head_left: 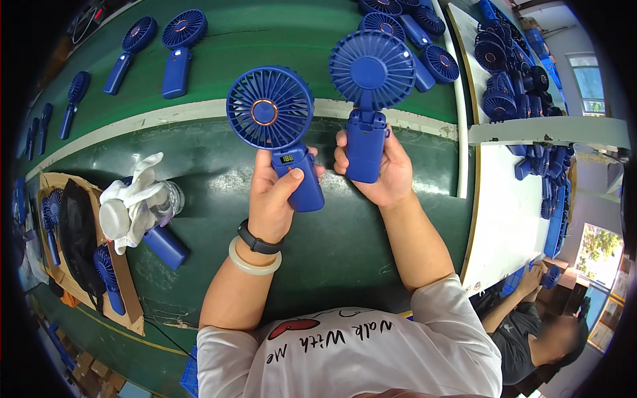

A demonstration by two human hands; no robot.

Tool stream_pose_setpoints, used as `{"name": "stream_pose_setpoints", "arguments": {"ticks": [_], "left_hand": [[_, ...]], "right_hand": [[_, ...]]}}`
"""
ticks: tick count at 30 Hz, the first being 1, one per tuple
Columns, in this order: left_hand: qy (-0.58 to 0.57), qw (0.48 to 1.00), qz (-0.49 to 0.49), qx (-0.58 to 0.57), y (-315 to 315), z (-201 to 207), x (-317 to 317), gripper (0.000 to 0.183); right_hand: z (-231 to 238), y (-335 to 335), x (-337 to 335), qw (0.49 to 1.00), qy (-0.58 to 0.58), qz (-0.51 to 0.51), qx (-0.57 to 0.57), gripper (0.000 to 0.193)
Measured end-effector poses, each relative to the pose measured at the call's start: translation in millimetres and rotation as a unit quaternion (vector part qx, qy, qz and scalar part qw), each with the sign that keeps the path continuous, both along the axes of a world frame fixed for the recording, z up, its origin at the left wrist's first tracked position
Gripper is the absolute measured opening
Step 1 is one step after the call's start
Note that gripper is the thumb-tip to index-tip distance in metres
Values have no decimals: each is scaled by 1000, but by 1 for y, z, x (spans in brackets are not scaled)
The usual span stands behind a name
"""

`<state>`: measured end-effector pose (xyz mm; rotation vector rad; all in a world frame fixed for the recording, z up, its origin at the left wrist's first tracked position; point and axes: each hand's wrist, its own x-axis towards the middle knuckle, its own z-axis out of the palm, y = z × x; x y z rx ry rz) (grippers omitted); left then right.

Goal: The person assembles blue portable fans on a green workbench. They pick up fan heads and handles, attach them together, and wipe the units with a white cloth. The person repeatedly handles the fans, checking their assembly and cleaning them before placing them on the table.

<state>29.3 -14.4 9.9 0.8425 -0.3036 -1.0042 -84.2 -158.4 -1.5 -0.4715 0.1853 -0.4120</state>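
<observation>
My left hand (pixel 273 192) is closed round the handle of a blue handheld fan (pixel 292 99), its thumb resting on the front of the handle below a small lit display. That fan's round grille, with a copper-coloured ring at its centre, faces me. In my right hand (pixel 388 176) is a second blue handheld fan (pixel 363 149), held upright with its back toward me. Fingers grip its handle from both sides. Both fans are raised side by side above the green table (pixel 345 245), their heads close together but apart.
Several blue fans lie along the green belt (pixel 245 40), with a pile at its far right. White gloves (pixel 136 202) drape over a clear container at left, beside a cardboard box (pixel 126 292) holding fans. At right are a white table (pixel 501 219), heaped fans (pixel 511 93) and a co-worker (pixel 524 338).
</observation>
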Motion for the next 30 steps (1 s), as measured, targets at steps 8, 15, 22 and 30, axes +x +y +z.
{"name": "stream_pose_setpoints", "arguments": {"ticks": [8, 15, 22, 30], "left_hand": [[0, 1000, 0, 7, 0, -1, 2, 41], [-5, 1000, 0, 8, 0, -3, 1, 43], [31, 999, -32, -22, 0, -9, -6, 51], [121, 987, -86, -62, 0, 0, -25, 50]], "right_hand": [[2, -2, 3, 999, -34, 21, 25, 58], [0, -2, 2, 999, -13, 27, -35, 61], [9, 8, 2, 948, 215, -63, -226, 49], [28, 27, 7, 811, 320, -114, -476, 44]]}}
